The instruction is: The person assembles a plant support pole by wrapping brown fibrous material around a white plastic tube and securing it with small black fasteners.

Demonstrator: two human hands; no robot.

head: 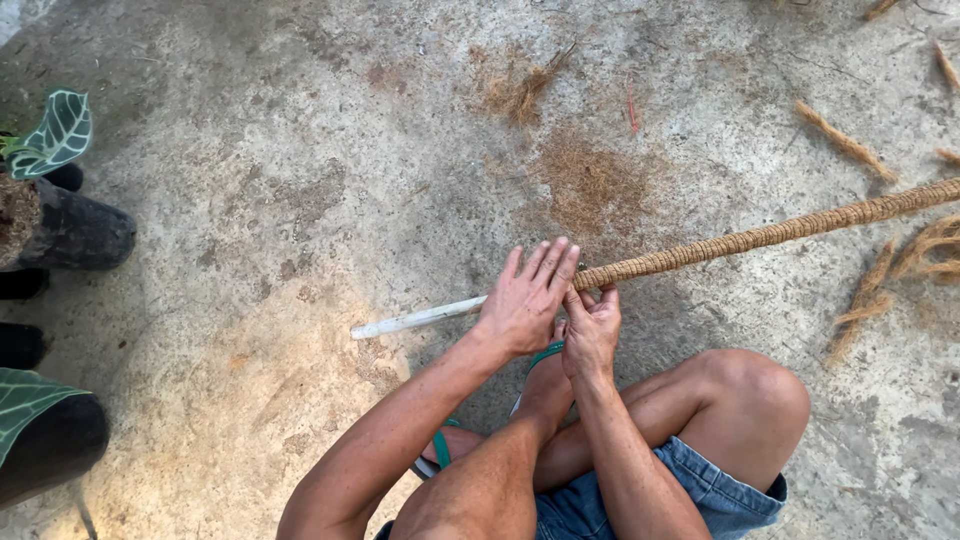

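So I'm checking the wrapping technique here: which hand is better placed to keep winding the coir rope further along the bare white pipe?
Probably the left hand: it lies flat over the pipe at the end of the coir rope wrapping, next to the bare part. The right hand grips underneath, steadying.

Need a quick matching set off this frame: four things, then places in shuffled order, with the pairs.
Things:
1. left hand
2. right hand
3. bare white pipe end
4. black pots

Places:
A. left edge of the view
B. flat on top of the pole, fingers spread
C. sticks out left of the hands
D. grips the pole from below, where the fibre wrap ends

Pairs: 1-B, 2-D, 3-C, 4-A
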